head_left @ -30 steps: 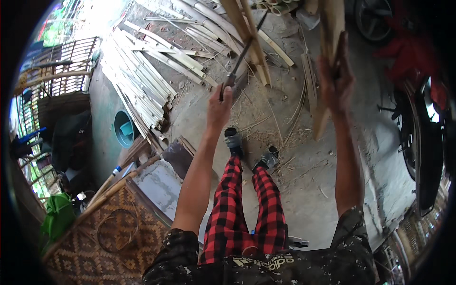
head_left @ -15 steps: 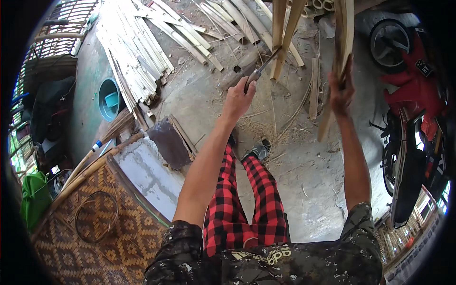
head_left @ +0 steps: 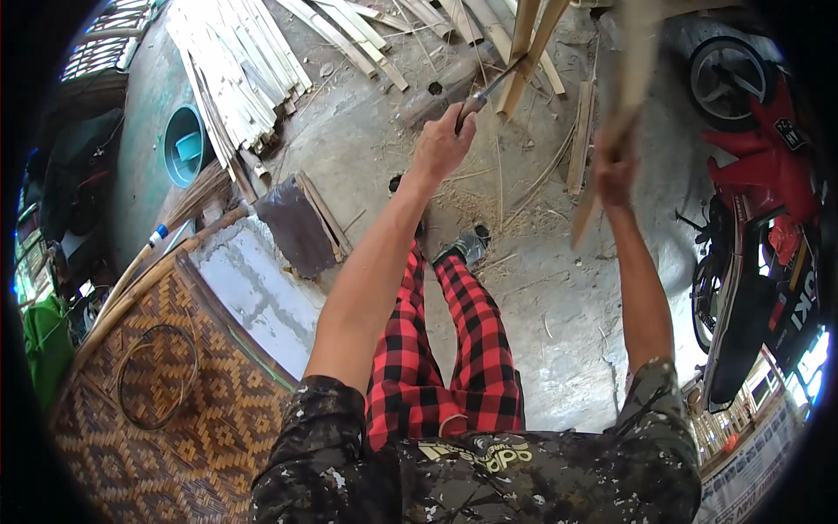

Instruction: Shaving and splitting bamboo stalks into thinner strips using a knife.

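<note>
Your right hand [head_left: 616,170] is smeared by blur, so its fingers can't be told apart, and the wooden piece [head_left: 642,57] in it is blurred too, its upper end cut by the top edge. Your left hand [head_left: 439,148] covers part of the knife [head_left: 472,106], whose blade tip you can't make out at the split bamboo [head_left: 517,83], itself cropped above. Your left forearm [head_left: 367,271] hides most of one foot
</note>
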Action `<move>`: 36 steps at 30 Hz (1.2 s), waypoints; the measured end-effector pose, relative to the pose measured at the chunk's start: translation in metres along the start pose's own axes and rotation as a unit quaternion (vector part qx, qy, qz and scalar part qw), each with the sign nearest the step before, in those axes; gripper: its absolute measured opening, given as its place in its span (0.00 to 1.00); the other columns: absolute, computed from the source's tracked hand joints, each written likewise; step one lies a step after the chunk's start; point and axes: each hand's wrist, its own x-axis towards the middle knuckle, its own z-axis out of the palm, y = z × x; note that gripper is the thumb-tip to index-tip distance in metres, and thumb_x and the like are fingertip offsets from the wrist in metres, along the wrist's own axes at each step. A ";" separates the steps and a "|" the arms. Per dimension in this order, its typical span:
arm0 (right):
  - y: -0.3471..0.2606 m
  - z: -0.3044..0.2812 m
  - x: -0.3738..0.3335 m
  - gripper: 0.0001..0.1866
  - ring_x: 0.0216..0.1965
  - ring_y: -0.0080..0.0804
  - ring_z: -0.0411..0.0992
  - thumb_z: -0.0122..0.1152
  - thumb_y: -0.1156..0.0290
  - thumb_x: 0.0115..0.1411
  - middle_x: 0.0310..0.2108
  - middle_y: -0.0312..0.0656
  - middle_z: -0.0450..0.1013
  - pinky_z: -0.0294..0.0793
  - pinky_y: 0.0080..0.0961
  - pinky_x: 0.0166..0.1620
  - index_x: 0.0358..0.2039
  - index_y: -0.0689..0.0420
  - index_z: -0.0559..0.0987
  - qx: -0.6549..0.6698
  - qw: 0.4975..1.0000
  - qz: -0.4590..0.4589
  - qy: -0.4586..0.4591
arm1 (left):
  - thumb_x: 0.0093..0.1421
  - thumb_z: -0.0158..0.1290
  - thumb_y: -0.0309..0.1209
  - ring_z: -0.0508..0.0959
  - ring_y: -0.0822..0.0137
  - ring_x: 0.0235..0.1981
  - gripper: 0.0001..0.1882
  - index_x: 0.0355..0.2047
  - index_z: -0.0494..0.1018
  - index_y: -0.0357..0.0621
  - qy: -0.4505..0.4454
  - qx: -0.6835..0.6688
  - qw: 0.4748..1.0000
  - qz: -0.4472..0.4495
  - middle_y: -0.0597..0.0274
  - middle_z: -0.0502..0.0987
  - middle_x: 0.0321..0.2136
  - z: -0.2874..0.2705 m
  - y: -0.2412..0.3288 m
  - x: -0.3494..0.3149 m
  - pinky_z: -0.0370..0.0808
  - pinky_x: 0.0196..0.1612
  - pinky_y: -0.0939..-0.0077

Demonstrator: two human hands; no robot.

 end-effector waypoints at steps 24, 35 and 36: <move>0.011 0.023 -0.053 0.43 0.49 0.64 0.75 0.62 0.55 0.60 0.50 0.62 0.75 0.76 0.47 0.52 0.73 0.38 0.55 0.003 0.980 0.120 -0.161 | 0.67 0.51 0.43 0.81 0.37 0.31 0.17 0.47 0.76 0.45 0.003 0.088 0.996 -0.026 0.38 0.79 0.27 0.019 -0.040 -0.032 0.76 0.35 0.49; 0.067 0.003 -0.123 0.44 0.50 0.65 0.75 0.59 0.55 0.60 0.49 0.63 0.76 0.75 0.48 0.53 0.74 0.41 0.51 -0.095 0.959 0.202 -0.174 | 0.67 0.50 0.43 0.80 0.36 0.32 0.16 0.44 0.76 0.43 0.012 0.135 0.991 -0.013 0.35 0.79 0.28 0.043 -0.038 -0.032 0.75 0.36 0.45; 0.068 0.000 -0.133 0.44 0.50 0.65 0.75 0.59 0.55 0.60 0.49 0.63 0.76 0.75 0.48 0.53 0.74 0.41 0.51 -0.097 0.959 0.205 -0.169 | 0.67 0.50 0.42 0.80 0.35 0.32 0.16 0.43 0.76 0.42 0.009 0.139 0.990 -0.025 0.35 0.79 0.27 0.046 -0.035 -0.034 0.75 0.36 0.45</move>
